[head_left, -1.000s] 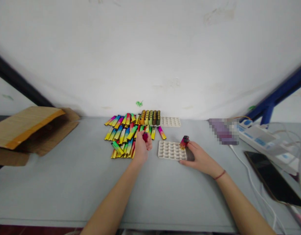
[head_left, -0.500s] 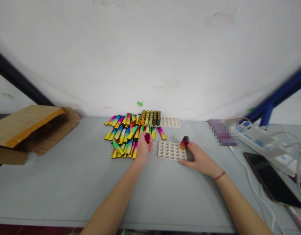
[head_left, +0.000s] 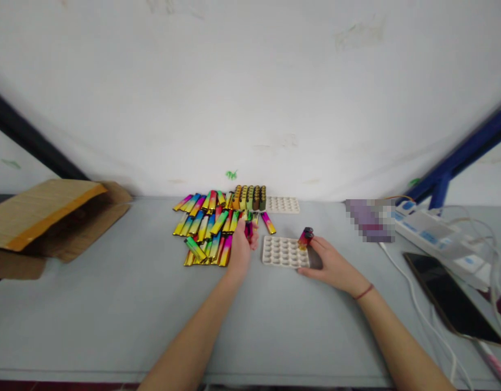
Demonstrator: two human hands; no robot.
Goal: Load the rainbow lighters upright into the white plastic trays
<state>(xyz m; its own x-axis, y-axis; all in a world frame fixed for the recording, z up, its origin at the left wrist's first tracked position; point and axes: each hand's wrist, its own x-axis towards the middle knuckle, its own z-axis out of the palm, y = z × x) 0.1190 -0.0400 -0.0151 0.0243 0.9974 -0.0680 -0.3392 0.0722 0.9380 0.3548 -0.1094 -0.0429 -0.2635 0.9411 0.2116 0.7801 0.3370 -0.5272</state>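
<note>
My left hand (head_left: 242, 245) is closed around a magenta lighter (head_left: 249, 230), partly hidden by the fingers, at the right side of a loose pile of shiny rainbow-and-gold lighters (head_left: 197, 224). To its right lies a cream tray (head_left: 279, 251) with rows of round hollows. Red-and-gold lighters (head_left: 305, 238) with black tops stand upright at the tray's right end. My right hand (head_left: 331, 264) grips that end, thumb at the near edge and fingers beside the standing lighters. One pink-and-gold lighter (head_left: 268, 222) lies alone behind the tray.
At the back, a block of upright lighters (head_left: 249, 197) stands beside a second cream tray (head_left: 283, 205). An open cardboard box (head_left: 46, 212) is at left. On the right are a phone (head_left: 451, 296), a power strip (head_left: 445, 241), white cables (head_left: 413, 296) and a pixelated purple item (head_left: 370, 220).
My left hand has shifted slightly right and down, and the lighter in it shows at a different angle. The right hand stays on the tray. The view has moved slightly.
</note>
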